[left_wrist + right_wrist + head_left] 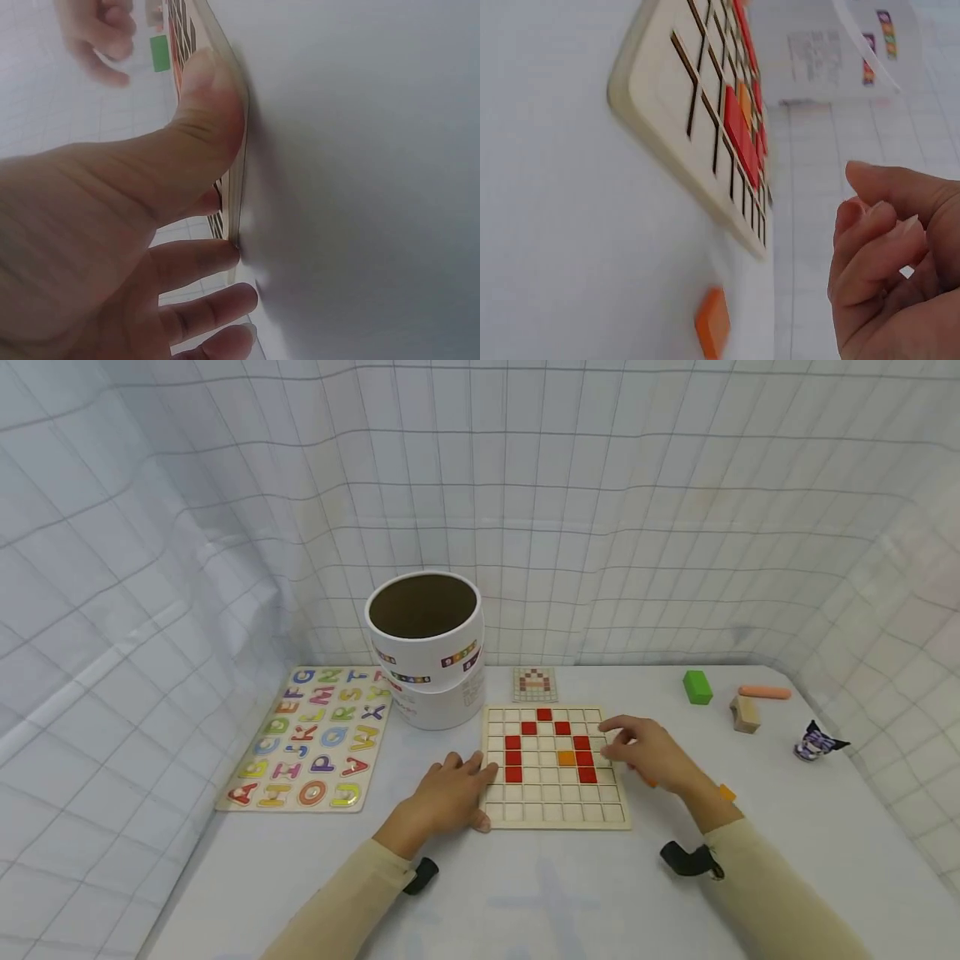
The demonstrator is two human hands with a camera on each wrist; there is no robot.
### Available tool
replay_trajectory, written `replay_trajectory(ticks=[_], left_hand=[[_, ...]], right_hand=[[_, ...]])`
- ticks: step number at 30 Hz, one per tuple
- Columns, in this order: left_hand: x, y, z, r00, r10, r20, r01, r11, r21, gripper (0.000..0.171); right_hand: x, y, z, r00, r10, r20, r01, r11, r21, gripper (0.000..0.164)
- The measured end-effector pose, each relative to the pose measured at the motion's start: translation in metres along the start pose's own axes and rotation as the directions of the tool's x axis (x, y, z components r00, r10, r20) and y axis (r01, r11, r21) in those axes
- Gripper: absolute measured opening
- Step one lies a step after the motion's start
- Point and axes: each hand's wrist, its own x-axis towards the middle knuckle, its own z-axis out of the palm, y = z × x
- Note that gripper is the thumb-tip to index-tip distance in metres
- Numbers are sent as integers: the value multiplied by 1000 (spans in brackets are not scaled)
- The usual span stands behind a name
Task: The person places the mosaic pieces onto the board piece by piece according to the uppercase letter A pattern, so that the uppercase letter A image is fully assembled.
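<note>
A wooden grid board (517,814) lies on the table, with several red square tiles (544,715) set in an arch. One orange tile (566,758) sits beside the red ones on the right. At the board's left edge rests my left hand (450,793), fingers spread; in the left wrist view its thumb (210,97) presses on the corner. My right hand (648,752) hovers over the board's right edge, holding nothing, thumb and forefinger apart and the other fingers loosely curled. A loose orange tile (713,324) lies on the table near the board, another orange tile (726,792) by the right wrist.
Behind the board lies a small pattern card (535,695). A white bucket (442,702) stands at the back left, next to an alphabet board (300,752). To the right are a green block (697,687), a wooden block (746,715), an orange stick (765,692) and a purple-patterned wrapped item (814,744).
</note>
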Motion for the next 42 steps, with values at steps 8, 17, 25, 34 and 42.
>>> replay_trajectory(ticks=[8, 17, 25, 34, 42], left_hand=[[-2, 3, -1, 1000, -17, 6, 16, 1000, 4, 90], [-2, 3, 1, 1000, -29, 8, 29, 999, -19, 91], [-1, 2, 1, 1000, -26, 16, 26, 999, -35, 90], [1, 2, -1, 1000, -19, 17, 19, 1000, -18, 90], [1, 2, -3, 1000, -11, 20, 11, 1000, -19, 89]], right_hand=[[-80, 66, -81, 993, 80, -89, -76, 996, 43, 55], [-110, 106, -81, 988, 145, 51, -145, 989, -2, 61], [-102, 104, -71, 988, 154, -29, -157, 975, -158, 48], [-99, 99, -70, 991, 134, -26, -136, 956, -259, 39], [-95, 100, -70, 1000, 0, -24, -9, 935, -354, 24]])
